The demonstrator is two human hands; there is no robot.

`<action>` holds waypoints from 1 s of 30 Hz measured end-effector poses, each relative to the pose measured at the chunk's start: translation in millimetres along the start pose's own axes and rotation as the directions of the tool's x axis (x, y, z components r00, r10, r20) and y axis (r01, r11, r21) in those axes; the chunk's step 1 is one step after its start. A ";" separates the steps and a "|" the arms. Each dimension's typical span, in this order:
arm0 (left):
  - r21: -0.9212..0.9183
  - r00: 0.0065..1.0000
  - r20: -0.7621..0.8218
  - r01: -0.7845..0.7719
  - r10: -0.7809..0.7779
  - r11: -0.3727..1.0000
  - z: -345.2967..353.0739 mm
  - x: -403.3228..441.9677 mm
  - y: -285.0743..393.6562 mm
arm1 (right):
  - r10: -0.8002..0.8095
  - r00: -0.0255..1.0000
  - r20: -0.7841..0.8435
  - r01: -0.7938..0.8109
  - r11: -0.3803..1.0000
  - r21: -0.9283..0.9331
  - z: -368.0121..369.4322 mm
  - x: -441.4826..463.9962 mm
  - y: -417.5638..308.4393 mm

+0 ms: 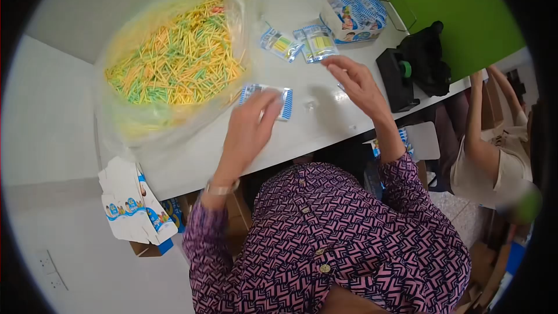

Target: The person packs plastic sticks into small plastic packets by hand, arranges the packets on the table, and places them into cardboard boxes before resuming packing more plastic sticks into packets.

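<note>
My left hand (251, 122) is over a blue-and-white packet (285, 103) on the white table, its fingers bent and partly blurred, covering part of the packet. My right hand (361, 84) is raised over the table, fingers apart and holding nothing. Just beyond its fingertips lie packets (319, 42) with yellow-green sticks showing through a clear window. Another such packet (281, 45) is beside them to the left. A large clear plastic bag (247, 29) of yellow, green and orange sticks (180, 58) lies open left of my hands.
An open box (356, 36) of packets stands at the back right. A black device (396, 80) and a black bag (430, 58) are at the right edge. Flattened cartons (131, 203) are at the lower left. Another person (491, 157) is at the far right.
</note>
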State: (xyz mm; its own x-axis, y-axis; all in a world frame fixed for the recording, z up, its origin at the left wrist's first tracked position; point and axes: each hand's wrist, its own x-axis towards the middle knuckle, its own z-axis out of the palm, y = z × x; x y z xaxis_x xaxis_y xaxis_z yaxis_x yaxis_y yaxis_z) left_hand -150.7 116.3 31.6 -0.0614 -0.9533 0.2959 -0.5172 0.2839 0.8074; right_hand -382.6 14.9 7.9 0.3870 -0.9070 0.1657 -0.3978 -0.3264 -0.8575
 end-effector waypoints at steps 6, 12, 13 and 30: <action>0.472 0.984 -0.109 -0.076 0.144 0.878 76.2 139.8 -85.8 | -0.114 0.938 -0.328 -0.032 0.912 -0.410 8.2 46.9 66.1; 0.648 0.969 -0.199 0.243 -0.148 0.722 100.3 158.9 -102.9 | 0.037 0.927 -0.374 -0.216 0.867 -0.449 20.4 63.6 76.6; 0.651 0.970 -0.197 0.238 -0.142 0.720 102.1 158.1 -102.6 | 0.011 0.913 -0.407 -0.208 0.872 -0.444 23.3 64.8 78.6; 0.228 0.946 -0.109 -0.275 0.305 0.934 69.5 174.6 -58.8 | -0.098 0.947 -0.306 -0.038 0.911 -0.410 37.2 57.0 93.3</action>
State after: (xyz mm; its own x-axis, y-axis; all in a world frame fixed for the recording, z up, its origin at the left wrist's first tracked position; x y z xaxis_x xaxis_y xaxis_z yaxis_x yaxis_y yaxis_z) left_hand -190.3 -74.0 0.3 -0.1231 -0.8038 0.5820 -0.6606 0.5040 0.5563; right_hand -366.7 -57.4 -80.7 0.1513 -0.9083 0.3901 -0.7184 -0.3721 -0.5878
